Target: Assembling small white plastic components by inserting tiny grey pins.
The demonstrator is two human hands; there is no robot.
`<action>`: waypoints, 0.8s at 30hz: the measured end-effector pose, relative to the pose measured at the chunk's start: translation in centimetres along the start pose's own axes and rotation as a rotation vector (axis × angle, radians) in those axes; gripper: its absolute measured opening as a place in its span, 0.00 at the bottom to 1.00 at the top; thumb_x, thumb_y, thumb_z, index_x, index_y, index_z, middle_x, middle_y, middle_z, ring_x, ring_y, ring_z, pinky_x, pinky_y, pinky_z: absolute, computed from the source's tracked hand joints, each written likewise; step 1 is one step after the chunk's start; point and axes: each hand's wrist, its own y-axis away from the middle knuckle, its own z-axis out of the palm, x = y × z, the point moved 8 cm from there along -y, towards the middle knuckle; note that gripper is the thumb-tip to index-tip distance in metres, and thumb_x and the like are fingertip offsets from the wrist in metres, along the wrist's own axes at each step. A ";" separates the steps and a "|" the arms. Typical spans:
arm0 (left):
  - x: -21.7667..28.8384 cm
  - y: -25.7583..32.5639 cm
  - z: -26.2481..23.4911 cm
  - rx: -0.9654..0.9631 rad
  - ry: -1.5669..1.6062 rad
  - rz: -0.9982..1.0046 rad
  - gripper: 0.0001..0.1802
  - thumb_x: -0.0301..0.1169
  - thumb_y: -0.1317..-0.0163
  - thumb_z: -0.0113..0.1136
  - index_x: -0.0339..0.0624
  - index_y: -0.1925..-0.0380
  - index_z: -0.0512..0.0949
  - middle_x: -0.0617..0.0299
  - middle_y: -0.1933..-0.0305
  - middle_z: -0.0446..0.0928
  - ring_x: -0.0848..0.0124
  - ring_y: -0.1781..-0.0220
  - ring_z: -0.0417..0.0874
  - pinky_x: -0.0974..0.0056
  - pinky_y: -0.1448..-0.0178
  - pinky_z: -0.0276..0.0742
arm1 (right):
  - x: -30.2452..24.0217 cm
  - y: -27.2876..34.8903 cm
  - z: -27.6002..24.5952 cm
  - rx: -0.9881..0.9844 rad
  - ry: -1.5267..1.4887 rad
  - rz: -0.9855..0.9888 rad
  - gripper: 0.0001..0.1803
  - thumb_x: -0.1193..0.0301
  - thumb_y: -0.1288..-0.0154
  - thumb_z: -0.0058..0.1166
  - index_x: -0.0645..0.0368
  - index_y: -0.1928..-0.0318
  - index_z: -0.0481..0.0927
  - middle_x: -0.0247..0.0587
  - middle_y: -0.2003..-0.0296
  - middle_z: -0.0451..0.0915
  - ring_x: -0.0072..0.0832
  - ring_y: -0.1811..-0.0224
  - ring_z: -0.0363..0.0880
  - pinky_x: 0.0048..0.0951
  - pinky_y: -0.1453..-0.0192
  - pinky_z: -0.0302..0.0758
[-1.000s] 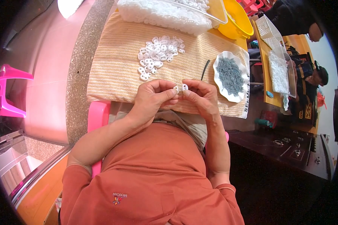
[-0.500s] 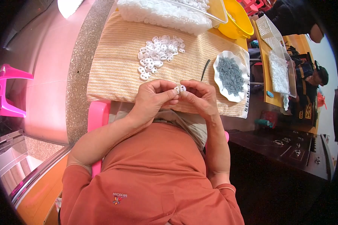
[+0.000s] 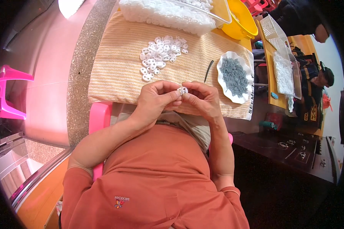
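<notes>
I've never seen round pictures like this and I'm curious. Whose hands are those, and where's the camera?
No robot here: a person's bare left hand and right hand pinch small white pieces at their fingertips. Every picture comes from a camera worn on that person's head, looking down; its wide lens bends straight edges. On the striped towel lie a pile of white pieces, a thin black stick and a wavy white plate of grey bits.
</notes>
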 end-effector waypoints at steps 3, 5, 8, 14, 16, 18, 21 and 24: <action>0.0 0.0 0.0 0.002 0.007 -0.002 0.09 0.24 0.38 0.60 0.34 0.58 0.76 0.59 0.64 0.80 0.76 0.65 0.82 0.71 0.59 0.83 | 0.1 0.0 0.0 0.010 0.015 0.023 0.16 0.79 0.38 0.59 0.68 0.49 0.78 0.40 0.59 0.82 0.22 0.57 0.81 0.21 0.52 0.78; 0.0 0.0 0.0 0.006 0.009 -0.004 0.09 0.24 0.38 0.60 0.34 0.58 0.76 0.59 0.64 0.80 0.75 0.65 0.82 0.71 0.59 0.83 | 0.1 0.0 -0.1 0.011 0.014 0.021 0.16 0.80 0.38 0.59 0.68 0.49 0.78 0.40 0.59 0.82 0.22 0.57 0.81 0.22 0.52 0.78; 0.0 0.0 0.1 0.006 0.014 -0.004 0.09 0.24 0.38 0.60 0.35 0.58 0.76 0.59 0.64 0.80 0.75 0.65 0.82 0.71 0.59 0.83 | 0.2 0.0 0.0 0.011 -0.001 0.021 0.16 0.80 0.38 0.59 0.68 0.49 0.78 0.41 0.59 0.83 0.22 0.58 0.81 0.22 0.52 0.78; 0.0 0.1 0.0 0.009 0.007 -0.021 0.08 0.25 0.38 0.61 0.36 0.59 0.77 0.60 0.64 0.81 0.75 0.65 0.83 0.71 0.59 0.83 | 0.2 0.0 0.1 0.007 -0.023 0.027 0.16 0.81 0.38 0.59 0.68 0.49 0.78 0.41 0.59 0.83 0.22 0.58 0.81 0.21 0.52 0.78; -0.1 0.1 -0.1 0.006 0.013 -0.023 0.08 0.25 0.38 0.61 0.36 0.59 0.77 0.60 0.64 0.81 0.76 0.65 0.83 0.72 0.59 0.82 | 0.3 0.1 0.1 0.009 -0.049 0.036 0.16 0.81 0.38 0.59 0.68 0.49 0.78 0.41 0.59 0.83 0.21 0.58 0.81 0.21 0.53 0.78; -0.1 0.1 0.0 -0.002 0.032 -0.021 0.08 0.25 0.38 0.61 0.36 0.59 0.78 0.59 0.64 0.81 0.75 0.65 0.83 0.72 0.58 0.82 | 0.3 0.1 0.1 0.017 -0.054 0.056 0.16 0.81 0.39 0.59 0.68 0.49 0.79 0.41 0.59 0.83 0.22 0.58 0.81 0.21 0.53 0.78; -0.2 0.1 0.1 -0.007 0.068 -0.033 0.08 0.24 0.38 0.61 0.36 0.59 0.78 0.59 0.63 0.81 0.75 0.64 0.83 0.72 0.58 0.83 | 0.2 0.2 0.0 0.025 -0.048 0.061 0.16 0.81 0.39 0.59 0.68 0.49 0.78 0.42 0.59 0.83 0.22 0.58 0.81 0.21 0.53 0.78; -0.3 0.2 0.1 0.003 0.110 -0.064 0.08 0.24 0.38 0.60 0.35 0.59 0.77 0.58 0.62 0.81 0.75 0.64 0.83 0.72 0.57 0.83 | 0.3 0.2 0.2 0.013 -0.112 0.072 0.16 0.81 0.39 0.59 0.68 0.50 0.78 0.42 0.59 0.83 0.23 0.58 0.81 0.21 0.53 0.79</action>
